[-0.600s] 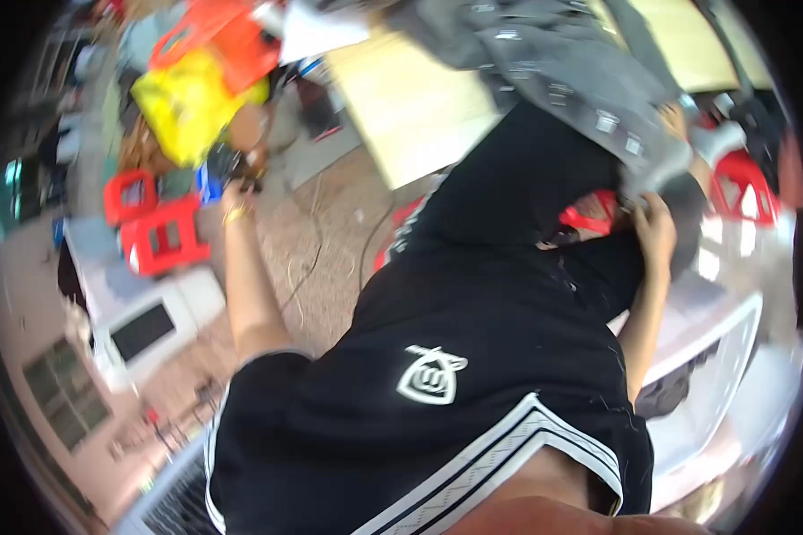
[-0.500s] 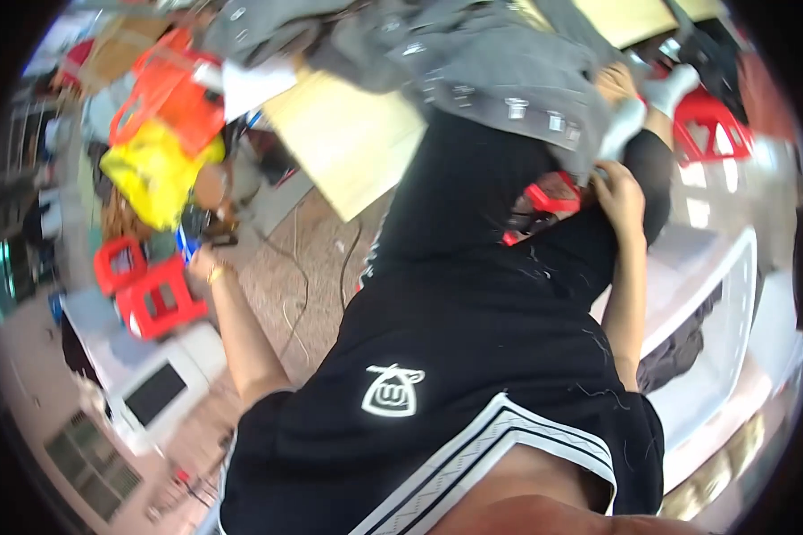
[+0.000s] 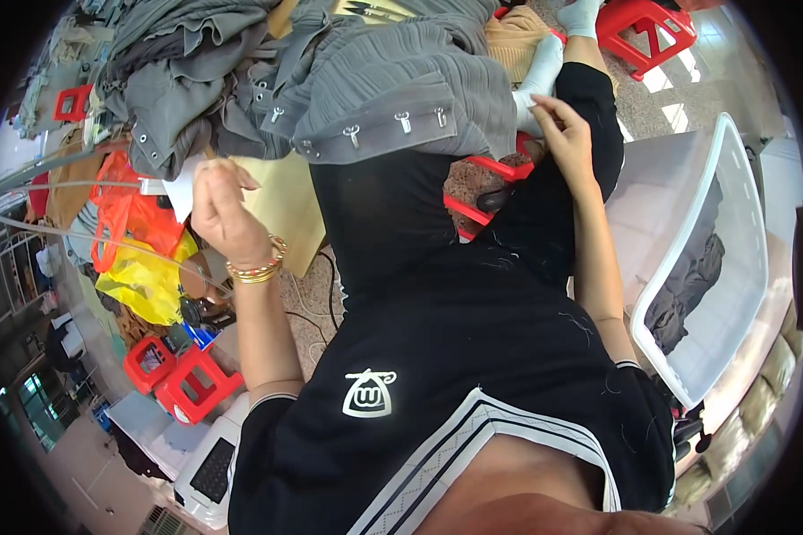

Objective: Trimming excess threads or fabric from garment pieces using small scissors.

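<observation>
A grey ribbed garment (image 3: 393, 80) lies over my thighs, its flat band (image 3: 379, 141) carrying several metal hook clasps. My left hand (image 3: 227, 207), with gold bangles at the wrist, is raised left of this band, its fingers curled in. Whatever those fingers may hold is hidden. Beyond the garment's right end, my right hand (image 3: 564, 138) has thumb and forefinger pinched together in front of a pale sock (image 3: 542, 76). Anything in that pinch is too small to name. More grey garments (image 3: 183, 80) with metal eyelets are heaped at the far left.
Orange (image 3: 134, 209) and yellow plastic bags (image 3: 152, 281) lie at the left, above red stools (image 3: 196, 385). A blue object (image 3: 201, 335) sits by the yellow bag. At the right stands a white bin (image 3: 727, 267) with dark cloth inside. Cables (image 3: 332, 290) cross the floor.
My left hand has come up from the blue object beside the yellow bag to the grey garments. My right hand has left the garment's edge, fingers still pinched. The whole view has shifted.
</observation>
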The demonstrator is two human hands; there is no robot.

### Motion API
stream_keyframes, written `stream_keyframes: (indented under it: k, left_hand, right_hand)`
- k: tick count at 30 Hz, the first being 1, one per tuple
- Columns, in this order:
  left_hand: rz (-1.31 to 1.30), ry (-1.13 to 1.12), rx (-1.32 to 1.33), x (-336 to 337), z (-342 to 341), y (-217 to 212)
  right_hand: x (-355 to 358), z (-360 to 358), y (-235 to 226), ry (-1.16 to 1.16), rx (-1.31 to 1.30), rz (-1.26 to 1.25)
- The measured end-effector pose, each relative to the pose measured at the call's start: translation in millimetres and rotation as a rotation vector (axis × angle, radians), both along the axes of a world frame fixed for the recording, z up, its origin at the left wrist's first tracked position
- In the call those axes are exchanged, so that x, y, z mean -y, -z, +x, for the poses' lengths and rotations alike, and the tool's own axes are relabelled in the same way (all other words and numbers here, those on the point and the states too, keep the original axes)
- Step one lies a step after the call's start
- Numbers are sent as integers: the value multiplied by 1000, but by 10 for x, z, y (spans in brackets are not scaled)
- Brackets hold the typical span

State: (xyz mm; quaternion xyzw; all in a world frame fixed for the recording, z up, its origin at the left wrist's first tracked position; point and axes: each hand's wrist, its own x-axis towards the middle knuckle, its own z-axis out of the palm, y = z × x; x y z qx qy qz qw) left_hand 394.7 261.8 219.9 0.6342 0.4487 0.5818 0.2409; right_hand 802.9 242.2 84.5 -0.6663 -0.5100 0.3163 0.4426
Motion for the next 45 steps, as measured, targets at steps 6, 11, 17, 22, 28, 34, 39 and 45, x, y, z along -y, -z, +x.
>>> stream_keyframes:
  k: [6, 11, 17, 22, 28, 34, 39, 45]
  left_hand:
    - [122, -15, 287, -86, 448, -129]
    - [116, -46, 103, -45, 330, 13]
    - [74, -29, -29, 262, 239, 14]
    - [202, 76, -190, 187, 441, -169]
    - [269, 132, -392, 56, 808, -460]
    - [126, 193, -778, 13, 1022, -652]
    - [114, 229, -955, -103, 1137, -701]
    - [133, 217, -1113, -143, 1245, -746]
  right_hand:
    - [-747, -337, -779, -170, 266, 411]
    - [-1664, -852, -1101, -343, 225, 303]
    - [-1977, -1225, -1128, -376, 665, 14]
    - [-1988, -1253, -1174, -415, 628, -90]
    - [-1988, -1367, -941, -324, 606, 139]
    - [-1926, -1375, -937, -426, 534, 81]
    - [-2049, -1409, -877, -353, 575, 38]
    - [-2155, -1403, -749, -296, 519, 38]
